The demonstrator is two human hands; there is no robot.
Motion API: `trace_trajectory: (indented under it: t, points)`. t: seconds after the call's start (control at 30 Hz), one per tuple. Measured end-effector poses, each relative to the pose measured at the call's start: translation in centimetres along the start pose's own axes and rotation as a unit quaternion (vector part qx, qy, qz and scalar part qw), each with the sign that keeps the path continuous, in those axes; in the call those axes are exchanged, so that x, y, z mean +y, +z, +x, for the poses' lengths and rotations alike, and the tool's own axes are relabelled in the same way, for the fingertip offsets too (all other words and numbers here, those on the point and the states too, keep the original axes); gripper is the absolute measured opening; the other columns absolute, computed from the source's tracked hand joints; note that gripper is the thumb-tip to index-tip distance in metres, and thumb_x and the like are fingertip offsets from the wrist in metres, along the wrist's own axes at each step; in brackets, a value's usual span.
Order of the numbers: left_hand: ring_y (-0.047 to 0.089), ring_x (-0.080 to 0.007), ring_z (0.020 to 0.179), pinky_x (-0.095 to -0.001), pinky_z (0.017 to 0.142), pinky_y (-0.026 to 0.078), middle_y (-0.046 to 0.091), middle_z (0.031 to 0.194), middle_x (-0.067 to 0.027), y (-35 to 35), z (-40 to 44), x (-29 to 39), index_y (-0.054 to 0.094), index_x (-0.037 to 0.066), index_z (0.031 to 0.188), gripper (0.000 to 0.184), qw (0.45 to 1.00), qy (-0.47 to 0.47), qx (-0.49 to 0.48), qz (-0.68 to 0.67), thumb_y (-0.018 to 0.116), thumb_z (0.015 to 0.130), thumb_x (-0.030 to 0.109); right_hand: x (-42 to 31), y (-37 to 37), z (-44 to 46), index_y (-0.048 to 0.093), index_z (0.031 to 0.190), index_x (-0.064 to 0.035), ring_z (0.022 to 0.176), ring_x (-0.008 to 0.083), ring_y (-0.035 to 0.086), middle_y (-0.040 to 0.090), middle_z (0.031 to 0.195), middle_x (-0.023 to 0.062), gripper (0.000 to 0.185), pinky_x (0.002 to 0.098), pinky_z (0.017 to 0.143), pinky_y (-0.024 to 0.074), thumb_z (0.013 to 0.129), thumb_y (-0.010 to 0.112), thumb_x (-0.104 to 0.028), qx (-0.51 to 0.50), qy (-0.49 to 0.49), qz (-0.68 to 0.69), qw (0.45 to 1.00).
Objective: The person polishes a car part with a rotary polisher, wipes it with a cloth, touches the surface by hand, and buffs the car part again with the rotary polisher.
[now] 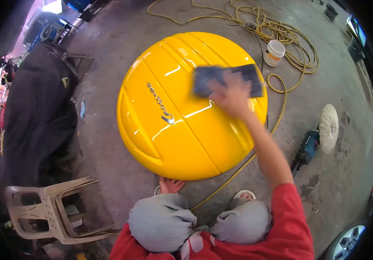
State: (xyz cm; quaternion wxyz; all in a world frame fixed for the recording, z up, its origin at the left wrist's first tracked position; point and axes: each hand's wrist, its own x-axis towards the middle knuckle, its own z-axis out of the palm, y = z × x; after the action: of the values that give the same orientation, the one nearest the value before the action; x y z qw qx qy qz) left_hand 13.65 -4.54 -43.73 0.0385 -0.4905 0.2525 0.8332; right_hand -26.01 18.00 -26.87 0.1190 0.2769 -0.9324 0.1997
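Note:
A round, glossy yellow cover [190, 143] with ridges and silver lettering [159, 104] lies in front of me. On its upper right part, my right hand [232, 93] presses a dark grey-blue cloth [208, 81] against the surface; hand and cloth are blurred by motion. The cloth's right end reaches the cover's right edge. At the cover's lower edge, beside my knee, my left hand [170, 185] rests with its fingers spread and holds nothing.
A polisher [310, 145] with a white fluffy pad [328, 128] lies right. Behind it are a white bucket [274, 53] and a coiled yellow hose [281, 32]. A plastic chair [50, 210] lies lower left, below a dark covered object [39, 112]. A wheel [346, 245] shows lower right.

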Motion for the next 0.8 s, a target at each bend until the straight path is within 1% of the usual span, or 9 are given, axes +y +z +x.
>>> trace_trajectory:
  t: [0.13, 0.17, 0.3, 0.33, 0.43, 0.47, 0.63, 0.73, 0.8]
  points:
    - [0.043, -0.0353, 0.132, -0.0522, 0.109, 0.035, 0.044, 0.145, -0.0137, 1.2, -1.1, 0.1, 0.039, 0.020, 0.145, 0.084, 0.999, 0.006, -0.043, -0.003, 0.040, 0.082, 0.075, -10.5, -0.9, -10.4, 0.061, 0.123, -0.0339, 0.138, 0.0407, 0.032, 0.040, 0.148, 0.0085, 0.055, 0.0687, 0.104, 0.0263, 0.071, 0.074, -0.044, -0.138, -0.279, 0.202, 0.929]
    - [0.043, -0.0339, 0.133, -0.0535, 0.109, 0.034, 0.044, 0.146, -0.0116, 4.9, -3.1, 0.3, 0.040, 0.020, 0.145, 0.082, 0.991, 0.101, -0.081, 0.012, 0.040, 0.083, 0.073, -10.8, -2.1, -11.1, 0.060, 0.125, -0.0343, 0.139, 0.0397, 0.031, 0.039, 0.149, 0.0076, 0.057, 0.0676, 0.106, 0.0240, 0.070, 0.075, -0.043, -0.182, -0.312, 0.238, 0.901]
    - [0.049, -0.0359, 0.125, -0.0554, 0.103, 0.036, 0.049, 0.142, -0.0078, -1.2, -0.1, -0.7, 0.041, 0.020, 0.143, 0.078, 0.998, -0.010, -0.062, -0.032, 0.030, 0.088, 0.074, -0.3, -3.5, -4.0, 0.062, 0.125, -0.0306, 0.137, 0.0387, 0.035, 0.041, 0.149, 0.0067, 0.054, 0.0609, 0.108, 0.0266, 0.073, 0.073, -0.038, -0.095, -0.042, -0.045, 0.994]
    - [0.049, -0.0359, 0.125, -0.0548, 0.103, 0.036, 0.050, 0.141, -0.0076, -1.4, -0.2, -0.9, 0.042, 0.019, 0.142, 0.077, 0.998, -0.010, -0.068, -0.003, 0.031, 0.088, 0.074, 4.8, -2.9, -1.1, 0.060, 0.128, -0.0268, 0.137, 0.0415, 0.034, 0.041, 0.148, 0.0111, 0.052, 0.0549, 0.111, 0.0272, 0.077, 0.069, -0.029, -0.080, 0.062, 0.002, 0.995]
    - [0.049, -0.0358, 0.125, -0.0550, 0.102, 0.037, 0.052, 0.140, -0.0078, -0.6, -0.6, -0.9, 0.044, 0.018, 0.141, 0.075, 0.999, -0.017, -0.045, 0.016, 0.034, 0.089, 0.071, 20.7, 1.8, 4.5, 0.042, 0.142, -0.0008, 0.141, 0.0361, 0.029, 0.033, 0.153, 0.0178, 0.065, 0.0428, 0.116, 0.0209, 0.098, 0.041, -0.049, -0.186, 0.161, 0.128, 0.961]
    - [0.050, -0.0349, 0.125, -0.0556, 0.102, 0.038, 0.052, 0.140, -0.0079, -1.4, -0.4, -1.7, 0.044, 0.018, 0.141, 0.073, 0.998, -0.010, -0.055, -0.003, 0.036, 0.090, 0.070, 17.4, -0.2, 6.8, 0.037, 0.145, 0.0014, 0.142, 0.0299, 0.031, 0.030, 0.155, 0.0172, 0.075, 0.0394, 0.116, 0.0206, 0.100, 0.034, -0.058, -0.146, 0.341, 0.329, 0.869]
    - [0.051, -0.0311, 0.125, -0.0565, 0.098, 0.043, 0.050, 0.142, -0.0081, -1.8, -0.3, -2.7, 0.042, 0.017, 0.142, 0.071, 0.998, -0.010, -0.024, -0.050, 0.040, 0.092, 0.066, 23.3, 8.2, 20.6, 0.037, 0.145, 0.0018, 0.144, 0.0253, 0.026, 0.032, 0.154, 0.0133, 0.084, 0.0352, 0.117, 0.0182, 0.097, 0.028, -0.066, -0.194, 0.228, 0.212, 0.930]
    - [0.052, -0.0304, 0.124, -0.0544, 0.098, 0.045, 0.048, 0.143, -0.0088, -3.8, 0.2, -5.2, 0.038, 0.016, 0.144, 0.072, 0.994, -0.045, -0.062, -0.080, 0.040, 0.092, 0.066, 16.4, 14.0, 30.6, 0.027, 0.153, -0.0256, 0.143, 0.0374, 0.026, 0.028, 0.157, 0.0114, 0.072, 0.0518, 0.115, 0.0213, 0.094, 0.025, -0.068, -0.246, -0.034, -0.075, 0.966]
    - [0.050, -0.0319, 0.125, -0.0528, 0.102, 0.041, 0.046, 0.144, -0.0106, -3.4, 0.2, -5.2, 0.036, 0.015, 0.146, 0.079, 0.995, -0.021, -0.090, -0.035, 0.037, 0.091, 0.072, 2.9, 16.5, 34.0, 0.030, 0.151, -0.0317, 0.144, 0.0363, 0.026, 0.028, 0.158, 0.0083, 0.076, 0.0555, 0.114, 0.0211, 0.089, 0.027, -0.075, -0.258, 0.013, -0.123, 0.958]
